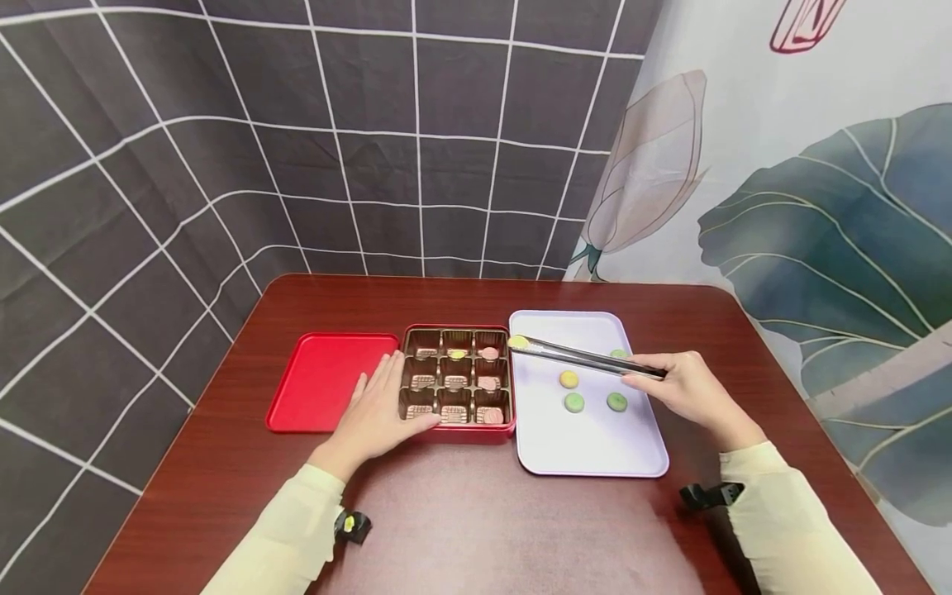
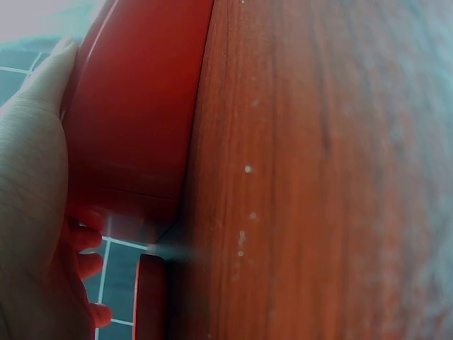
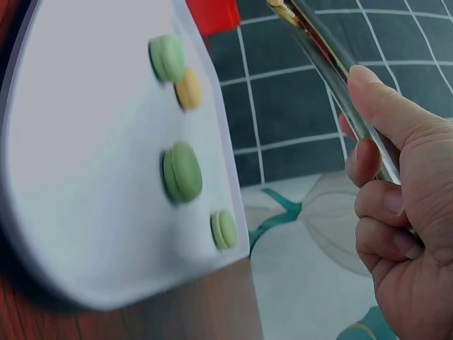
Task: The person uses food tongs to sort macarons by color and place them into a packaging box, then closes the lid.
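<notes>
Bracing the red box (image 1: 476, 435) at its near left corner, your left hand (image 1: 369, 417) is resting with fingers stretched along the left side and thumb lying along the near edge; it is not clasping anything, and is probably pressing there so the box is less likely to slide. Your right hand (image 1: 690, 395) is gripping the black tongs (image 1: 583, 358) well behind their tips, presumably so your fingers are not crushing anything soft. Those tips are pinching a yellow macaron (image 1: 518, 341) by the left edge of the white tray (image 1: 595, 453), just beside the box's rim. The tray is sitting close beside the box, likely for a short reach, while the red lid (image 1: 330, 384) is lying flat on the other side, seemingly out of the tongs' path. Of nine macarons showing, one is hanging in the tongs; the tray is carrying three green macarons (image 1: 574, 402) and one second yellow macaron (image 1: 568, 379); the box's nine compartments are holding three pink macarons (image 1: 488, 354) down the right column and one third yellow macaron (image 1: 457, 354) in the far middle.
</notes>
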`<act>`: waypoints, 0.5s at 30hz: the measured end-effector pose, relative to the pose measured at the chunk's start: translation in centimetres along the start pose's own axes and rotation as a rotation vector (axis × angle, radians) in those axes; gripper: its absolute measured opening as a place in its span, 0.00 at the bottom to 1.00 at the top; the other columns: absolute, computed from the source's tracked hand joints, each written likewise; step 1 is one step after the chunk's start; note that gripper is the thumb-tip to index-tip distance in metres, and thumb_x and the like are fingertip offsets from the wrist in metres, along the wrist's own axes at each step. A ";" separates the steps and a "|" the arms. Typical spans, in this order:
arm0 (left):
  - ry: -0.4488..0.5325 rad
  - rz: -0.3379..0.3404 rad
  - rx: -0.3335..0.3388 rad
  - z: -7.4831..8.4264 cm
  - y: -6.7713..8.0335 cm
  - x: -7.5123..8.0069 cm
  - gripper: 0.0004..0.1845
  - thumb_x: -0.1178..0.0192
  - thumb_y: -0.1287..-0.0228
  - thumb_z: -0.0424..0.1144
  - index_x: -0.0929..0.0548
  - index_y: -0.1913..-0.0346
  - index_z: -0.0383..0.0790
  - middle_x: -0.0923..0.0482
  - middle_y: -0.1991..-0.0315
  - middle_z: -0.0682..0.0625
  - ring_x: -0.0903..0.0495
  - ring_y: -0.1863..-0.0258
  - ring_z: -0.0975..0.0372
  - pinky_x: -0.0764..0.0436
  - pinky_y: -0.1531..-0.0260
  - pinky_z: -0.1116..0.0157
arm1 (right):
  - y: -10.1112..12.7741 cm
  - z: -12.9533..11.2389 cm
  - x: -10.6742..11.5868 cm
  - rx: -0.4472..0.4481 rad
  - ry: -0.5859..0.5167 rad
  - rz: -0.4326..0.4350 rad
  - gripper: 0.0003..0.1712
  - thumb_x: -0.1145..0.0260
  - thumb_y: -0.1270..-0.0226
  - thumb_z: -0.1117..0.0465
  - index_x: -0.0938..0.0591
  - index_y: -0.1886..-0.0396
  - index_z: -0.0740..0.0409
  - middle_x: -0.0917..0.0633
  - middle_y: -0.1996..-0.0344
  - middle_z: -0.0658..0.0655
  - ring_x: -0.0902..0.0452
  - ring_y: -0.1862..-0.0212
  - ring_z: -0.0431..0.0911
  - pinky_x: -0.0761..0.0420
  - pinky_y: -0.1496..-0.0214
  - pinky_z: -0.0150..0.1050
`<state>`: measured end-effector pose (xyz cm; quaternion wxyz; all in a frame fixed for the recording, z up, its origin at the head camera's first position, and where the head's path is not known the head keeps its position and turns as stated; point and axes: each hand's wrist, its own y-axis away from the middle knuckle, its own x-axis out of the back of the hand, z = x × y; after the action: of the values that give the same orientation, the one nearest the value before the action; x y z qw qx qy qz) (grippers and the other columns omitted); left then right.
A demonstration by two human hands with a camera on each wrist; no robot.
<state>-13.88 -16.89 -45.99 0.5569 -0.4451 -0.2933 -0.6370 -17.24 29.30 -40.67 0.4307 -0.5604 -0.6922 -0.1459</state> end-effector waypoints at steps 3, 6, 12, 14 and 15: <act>-0.005 0.002 0.000 -0.1 0.0 0.0 0.62 0.39 0.53 0.73 0.50 0.25 0.35 0.50 0.25 0.42 0.54 0.25 0.50 0.52 0.32 0.42 | -0.5 -0.7 -0.6 0.003 -0.024 -0.024 0.17 0.23 0.49 0.59 0.12 0.58 0.56 0.17 0.77 0.46 0.42 0.83 0.36 0.41 0.88 0.34; -0.008 -0.002 0.003 -0.1 0.0 0.0 0.62 0.39 0.53 0.73 0.51 0.25 0.35 0.50 0.25 0.42 0.54 0.25 0.50 0.52 0.32 0.42 | -1.1 -1.4 -1.3 0.023 -0.049 -0.050 0.16 0.23 0.48 0.57 0.12 0.58 0.54 0.17 0.76 0.46 0.39 0.82 0.36 0.41 0.87 0.33; -0.007 -0.017 0.007 0.0 0.0 0.1 0.62 0.40 0.52 0.73 0.51 0.24 0.35 0.51 0.25 0.42 0.54 0.25 0.50 0.52 0.32 0.42 | -2.2 -2.5 -2.7 0.103 -0.071 -0.105 0.14 0.25 0.46 0.54 0.12 0.58 0.49 0.16 0.74 0.43 0.31 0.78 0.37 0.38 0.84 0.30; -0.003 -0.022 0.009 0.0 0.0 0.1 0.62 0.41 0.52 0.74 0.52 0.24 0.36 0.52 0.24 0.43 0.55 0.25 0.51 0.53 0.31 0.42 | -2.5 -2.8 -3.0 0.122 -0.078 -0.126 0.14 0.25 0.45 0.53 0.12 0.57 0.48 0.16 0.74 0.41 0.32 0.79 0.36 0.39 0.85 0.30; -0.001 -0.021 0.009 0.0 0.0 0.1 0.62 0.41 0.52 0.74 0.52 0.24 0.36 0.52 0.24 0.43 0.56 0.25 0.51 0.53 0.31 0.43 | -2.6 -2.9 -3.2 0.134 -0.079 -0.135 0.14 0.25 0.44 0.54 0.12 0.57 0.47 0.15 0.74 0.40 0.32 0.79 0.36 0.40 0.85 0.30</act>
<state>-13.91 -16.94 -45.91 0.5518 -0.4399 -0.3012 -0.6413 -18.36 24.34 -40.67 0.4290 -0.4876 -0.7530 -0.1059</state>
